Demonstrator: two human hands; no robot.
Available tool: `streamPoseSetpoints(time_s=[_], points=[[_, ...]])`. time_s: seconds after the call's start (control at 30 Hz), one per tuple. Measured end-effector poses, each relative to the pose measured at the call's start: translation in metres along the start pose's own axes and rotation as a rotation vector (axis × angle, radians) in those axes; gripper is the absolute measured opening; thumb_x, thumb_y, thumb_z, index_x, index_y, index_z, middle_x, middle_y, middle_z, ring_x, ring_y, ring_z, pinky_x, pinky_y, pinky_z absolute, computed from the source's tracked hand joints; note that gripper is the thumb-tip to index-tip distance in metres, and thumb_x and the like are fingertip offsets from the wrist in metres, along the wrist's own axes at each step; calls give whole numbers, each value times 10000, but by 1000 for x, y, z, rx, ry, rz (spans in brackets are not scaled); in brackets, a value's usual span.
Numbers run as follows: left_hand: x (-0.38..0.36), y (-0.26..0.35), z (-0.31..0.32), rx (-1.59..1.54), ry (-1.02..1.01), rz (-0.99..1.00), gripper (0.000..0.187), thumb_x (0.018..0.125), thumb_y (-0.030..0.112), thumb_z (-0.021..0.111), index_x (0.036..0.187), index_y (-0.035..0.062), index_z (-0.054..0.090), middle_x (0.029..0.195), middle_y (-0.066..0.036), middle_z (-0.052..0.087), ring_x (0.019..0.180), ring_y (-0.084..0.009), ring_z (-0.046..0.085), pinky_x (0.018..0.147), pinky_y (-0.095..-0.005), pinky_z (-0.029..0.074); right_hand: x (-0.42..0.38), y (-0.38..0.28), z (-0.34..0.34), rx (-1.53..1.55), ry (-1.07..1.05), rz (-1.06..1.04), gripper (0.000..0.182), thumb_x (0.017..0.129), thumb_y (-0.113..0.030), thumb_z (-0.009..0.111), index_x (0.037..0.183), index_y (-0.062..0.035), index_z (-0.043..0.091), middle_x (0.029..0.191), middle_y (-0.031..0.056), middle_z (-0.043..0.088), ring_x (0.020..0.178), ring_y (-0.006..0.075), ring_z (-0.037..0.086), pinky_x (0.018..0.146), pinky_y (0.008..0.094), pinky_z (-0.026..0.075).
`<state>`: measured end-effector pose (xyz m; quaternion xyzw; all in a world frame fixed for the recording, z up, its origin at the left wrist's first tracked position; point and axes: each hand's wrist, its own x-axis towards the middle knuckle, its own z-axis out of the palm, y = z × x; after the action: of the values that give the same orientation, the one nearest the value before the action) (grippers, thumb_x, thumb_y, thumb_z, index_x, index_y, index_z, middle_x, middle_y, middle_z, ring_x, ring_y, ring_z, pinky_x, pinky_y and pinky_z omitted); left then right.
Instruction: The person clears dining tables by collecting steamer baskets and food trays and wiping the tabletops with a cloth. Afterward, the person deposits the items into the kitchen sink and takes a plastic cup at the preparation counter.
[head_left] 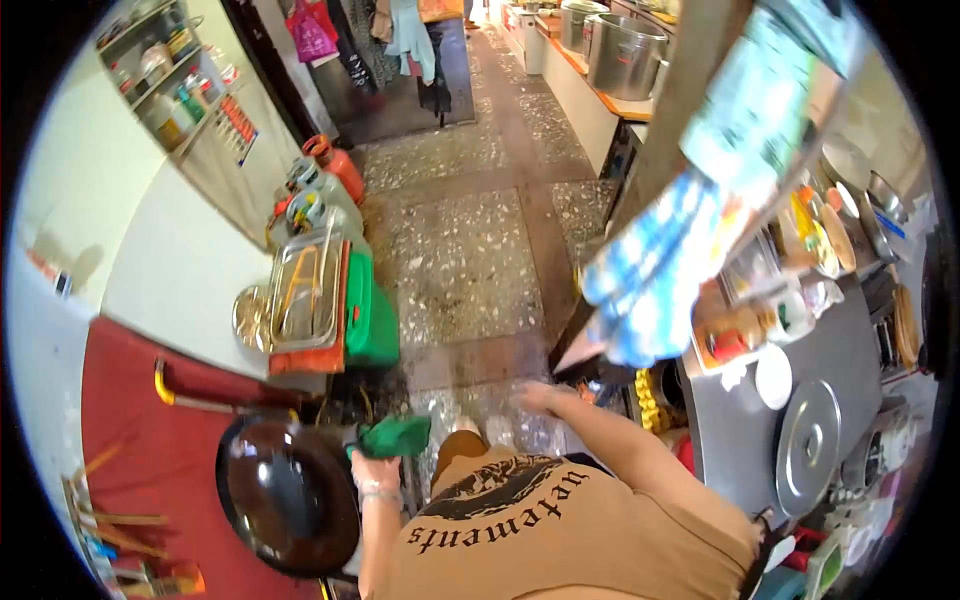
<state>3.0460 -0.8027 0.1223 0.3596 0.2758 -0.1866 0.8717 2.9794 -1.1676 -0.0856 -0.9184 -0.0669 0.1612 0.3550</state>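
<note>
Low in the view, my left hand [377, 472] is closed on a green cloth [398, 437], right beside the rim of a large, shiny dark brown round pan or lid [285, 495]. Whether the fingers also grip that rim is unclear. My right hand [537, 397] reaches forward over the floor, near the middle; motion smears its fingers, and no held object can be made out.
A green bin [372, 315] and a glass tray [305, 290] stand left, before gas cylinders [335, 170]. Cloths [660, 260] hang on a post at right. Beyond it a metal counter [735, 430] bears a round lid [808, 447]. Tall pots [625, 60] stand farther back.
</note>
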Motion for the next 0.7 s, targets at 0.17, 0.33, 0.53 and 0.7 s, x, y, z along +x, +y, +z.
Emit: streamPoseSetpoints(time_s=[0.17,0.33,0.53,0.7], points=[[173,37,116,21,-162,-55,451,928,406,354,1020,31,588,988,-128,624,904,-297,584,823,-451,479,259,-83,-205,115,-17,62,365,765,-337,586,1009,-75,653,1016,163,653,981,319,608,861,405,470],[359,21,331,463,-411,29,410,976,328,342,1131,18,562,1064,-105,612,956,-232,565,849,-348,459,341,1,-335,414,42,187,434,758,-390,613,1089,-110,642,1050,135,654,986,281,612,830,377,483],[477,-63,640,538,-602,-395,380,986,334,368,1243,75,472,1192,-121,543,1048,-236,540,934,-382,425,369,168,-512,1438,428,305,580,868,-281,624,1329,-19,389,1352,164,428,1145,269,521,927,370,469],[595,-150,787,1363,-1128,86,345,958,272,465,1210,37,484,1197,-108,547,1063,-244,537,942,-396,410,385,283,-666,1991,760,115,409,827,-264,664,1119,4,564,1111,120,606,986,187,593,865,330,486]])
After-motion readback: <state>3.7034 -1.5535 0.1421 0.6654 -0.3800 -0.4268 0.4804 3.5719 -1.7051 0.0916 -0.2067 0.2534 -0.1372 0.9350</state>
